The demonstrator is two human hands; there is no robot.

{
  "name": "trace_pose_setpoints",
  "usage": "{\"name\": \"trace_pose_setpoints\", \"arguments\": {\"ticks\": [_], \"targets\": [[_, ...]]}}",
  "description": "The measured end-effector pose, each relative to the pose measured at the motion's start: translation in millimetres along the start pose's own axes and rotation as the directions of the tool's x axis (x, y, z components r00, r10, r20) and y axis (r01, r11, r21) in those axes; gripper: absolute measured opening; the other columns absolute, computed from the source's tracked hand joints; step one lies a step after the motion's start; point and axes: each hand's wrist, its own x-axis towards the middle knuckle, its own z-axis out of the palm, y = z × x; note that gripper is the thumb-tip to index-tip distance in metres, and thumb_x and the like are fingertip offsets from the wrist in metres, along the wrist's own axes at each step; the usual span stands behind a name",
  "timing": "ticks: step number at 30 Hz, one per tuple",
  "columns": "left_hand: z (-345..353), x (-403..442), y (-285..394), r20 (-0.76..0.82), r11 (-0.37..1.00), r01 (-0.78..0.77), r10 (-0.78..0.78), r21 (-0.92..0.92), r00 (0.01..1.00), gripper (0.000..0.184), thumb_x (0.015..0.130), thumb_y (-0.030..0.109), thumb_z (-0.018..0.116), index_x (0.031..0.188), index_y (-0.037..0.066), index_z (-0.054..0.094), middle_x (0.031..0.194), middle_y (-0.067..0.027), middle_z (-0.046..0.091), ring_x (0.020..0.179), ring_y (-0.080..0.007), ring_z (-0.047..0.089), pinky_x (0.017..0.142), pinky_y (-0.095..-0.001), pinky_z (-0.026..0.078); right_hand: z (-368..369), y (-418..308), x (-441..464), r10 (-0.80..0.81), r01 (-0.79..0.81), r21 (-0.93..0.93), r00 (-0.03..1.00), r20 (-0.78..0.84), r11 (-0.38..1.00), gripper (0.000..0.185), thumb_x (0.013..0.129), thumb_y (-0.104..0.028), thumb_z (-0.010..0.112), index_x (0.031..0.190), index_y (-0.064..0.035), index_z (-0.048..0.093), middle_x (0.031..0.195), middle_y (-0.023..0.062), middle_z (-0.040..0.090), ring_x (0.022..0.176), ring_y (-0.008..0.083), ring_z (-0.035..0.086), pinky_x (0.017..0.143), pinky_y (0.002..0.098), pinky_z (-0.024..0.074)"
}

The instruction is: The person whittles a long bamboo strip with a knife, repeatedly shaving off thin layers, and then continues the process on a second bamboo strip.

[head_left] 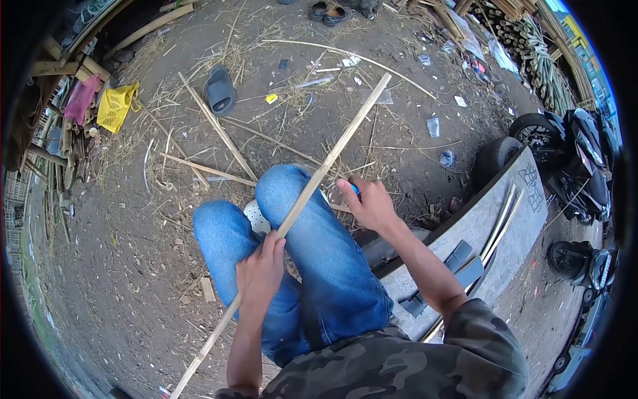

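Observation:
A long, pale bamboo strip (335,151) runs diagonally across my knees, from the lower left up to the upper middle. My left hand (260,269) is wrapped round it near its middle, above my thigh. Just right of the strip, my right hand (369,204) is closed round a small tool with a blue handle (355,189); most of the tool is hidden by the fingers. A thin part seems to stick out from it toward the strip. My blue jeans (319,246) lie under the strip.
A grey slab (508,219) at my right bears thin strips and dark flat objects. Bamboo pieces (216,126) and a dark sandal (220,91) lie on the littered ground ahead. A yellow bag (117,108) is at the left; motorcycles (585,156) stand at the right.

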Motion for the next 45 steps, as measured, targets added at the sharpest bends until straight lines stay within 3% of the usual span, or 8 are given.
{"name": "trace_pose_setpoints", "arguments": {"ticks": [8, 12, 17, 20, 30, 32, 37, 45], "targets": [[2, 0, -1, 0.031, 1.0, -0.003, 0.003, -0.003, 1.0, 0.016, 0.096, 0.024, 0.056, 0.104, 0.011, 0.061, 0.074, -0.0105, 0.07, 0.057, -0.0283, 0.067, 0.048, -0.0392, 0.052, -26, 23, 52, 0.187, -0.094, 0.326, 0.946, -0.266, 0.941, 0.051, 0.099, -0.043, 0.048, 0.078, 0.0021, 0.061, 0.057, 0.0181, 0.056, 0.056, 0.0312, 0.06, 0.057, 0.0426, 0.0451], [1, 2, 1, 0.034, 1.0, -0.001, 0.0, 0.025, 0.999, 0.016, 0.096, 0.023, 0.056, 0.104, 0.011, 0.061, 0.075, -0.0102, 0.07, 0.057, -0.028, 0.067, 0.048, -0.0387, 0.053, -20, 25, 65, 0.181, -0.151, 0.112, 0.924, -0.336, 0.982, 0.049, 0.1, -0.04, 0.046, 0.08, 0.0025, 0.061, 0.064, 0.0244, 0.06, 0.062, 0.0424, 0.062, 0.061, 0.0496, 0.0463], [2, 1, -1, 0.014, 1.0, -0.002, 0.001, 0.021, 1.0, 0.017, 0.095, 0.024, 0.057, 0.105, 0.01, 0.062, 0.075, -0.0098, 0.071, 0.057, -0.0273, 0.068, 0.048, -0.0385, 0.053, 12, 7, 30, 0.067, -0.082, -0.102, 0.988, -0.142, 0.991, 0.046, 0.099, -0.04, 0.047, 0.086, 0.0015, 0.062, 0.061, 0.0263, 0.06, 0.066, 0.0465, 0.062, 0.06, 0.0538, 0.0481], [2, -1, -1, 0.018, 1.0, -0.001, 0.0, 0.021, 1.0, 0.018, 0.095, 0.024, 0.057, 0.105, 0.01, 0.063, 0.075, -0.0099, 0.071, 0.057, -0.027, 0.068, 0.048, -0.0381, 0.053, -5, 18, 58, 0.137, -0.154, -0.036, 0.944, -0.299, 0.987, 0.044, 0.098, -0.039, 0.049, 0.086, 0.0014, 0.063, 0.058, 0.0253, 0.058, 0.063, 0.047, 0.061, 0.057, 0.0519, 0.0483], [4, -1, -2, -0.036, 1.0, -0.02, 0.02, -0.005, 0.999, 0.019, 0.094, 0.024, 0.059, 0.105, 0.009, 0.063, 0.072, -0.0092, 0.07, 0.055, -0.026, 0.067, 0.046, -0.0364, 0.052, 2, 27, 61, 0.066, -0.055, 0.049, 0.961, -0.267, 0.997, 0.055, 0.098, -0.043, 0.05, 0.071, 0.0041, 0.059, 0.054, 0.0236, 0.051, 0.05, 0.0406, 0.055, 0.051, 0.0464, 0.0413], [3, -2, -1, -0.028, 1.0, -0.024, 0.024, 0.003, 0.999, 0.019, 0.094, 0.024, 0.059, 0.104, 0.009, 0.063, 0.072, -0.0091, 0.07, 0.055, -0.0258, 0.067, 0.046, -0.0362, 0.052, -19, 35, 85, 0.343, -0.327, 0.101, 0.901, -0.266, 0.939, 0.058, 0.098, -0.049, 0.046, 0.08, 0.0034, 0.064, 0.061, 0.0277, 0.058, 0.063, 0.0474, 0.06, 0.06, 0.0515, 0.0462], [2, 1, 2, -0.012, 1.0, 0.005, -0.004, 0.03, 1.0, 0.018, 0.094, 0.023, 0.059, 0.104, 0.009, 0.063, 0.072, -0.009, 0.07, 0.054, -0.0251, 0.067, 0.046, -0.0357, 0.052, 29, 24, 40, 0.103, -0.105, 0.002, 0.97, -0.218, 0.994, 0.058, 0.098, -0.048, 0.044, 0.081, 0.0037, 0.064, 0.06, 0.0276, 0.057, 0.06, 0.0462, 0.06, 0.055, 0.0506, 0.0447], [3, -2, 2, 0.013, 0.997, 0.052, -0.051, -0.05, 0.999, 0.02, 0.098, 0.027, 0.053, 0.107, 0.011, 0.062, 0.07, -0.0141, 0.067, 0.059, -0.0328, 0.065, 0.051, -0.043, 0.05, -29, 73, 128, 0.303, -0.315, 0.023, 0.89, -0.342, 0.949, 0.057, 0.096, -0.051, 0.046, 0.092, 0.001, 0.069, 0.074, 0.0287, 0.064, 0.08, 0.0461, 0.064, 0.075, 0.0499, 0.0484]]}}
